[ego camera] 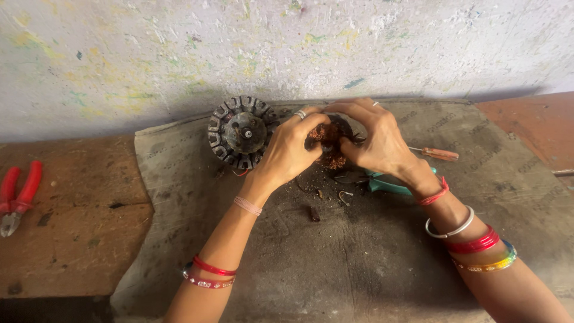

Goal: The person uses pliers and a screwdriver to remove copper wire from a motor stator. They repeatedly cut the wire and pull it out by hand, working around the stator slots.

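Both my hands close around a dark motor stator with copper wire windings (330, 142) at the middle of a grey mat (359, 257). My left hand (290, 149) grips its left side, a ring on one finger. My right hand (375, 139) holds its right side and top. Tangled reddish copper wire shows between my fingers. Much of the stator is hidden by my hands. Bangles and red threads circle both wrists.
A round black stator core with slotted teeth (241, 132) lies just left of my hands. Teal-handled pliers (388, 182) and an orange-handled screwdriver (439, 154) rest under my right wrist. Red-handled pliers (17, 196) lie far left on the brown floor. Small debris (314, 213) dots the mat.
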